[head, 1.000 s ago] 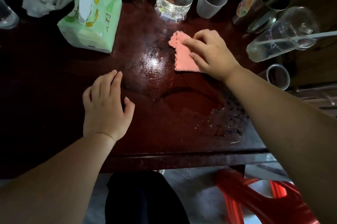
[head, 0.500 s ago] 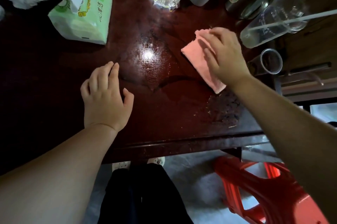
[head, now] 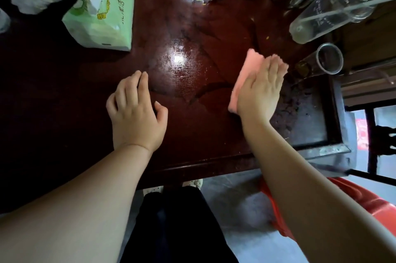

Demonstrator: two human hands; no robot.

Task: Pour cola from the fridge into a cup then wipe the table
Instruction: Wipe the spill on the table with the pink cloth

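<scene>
Single head-worn wide-angle view looks steeply down and forward, close over the dark table [head: 64,95], floor beyond its near edge; no second view shares coverage.

Pink cloth on the wet table

The pink cloth [head: 244,78] lies flat on the dark table [head: 192,134], right of centre, partly covered.

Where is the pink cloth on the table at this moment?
In the head view, the pink cloth lies on the right part of the dark table, pressed flat under the right hand, just left of a small glass.
</scene>
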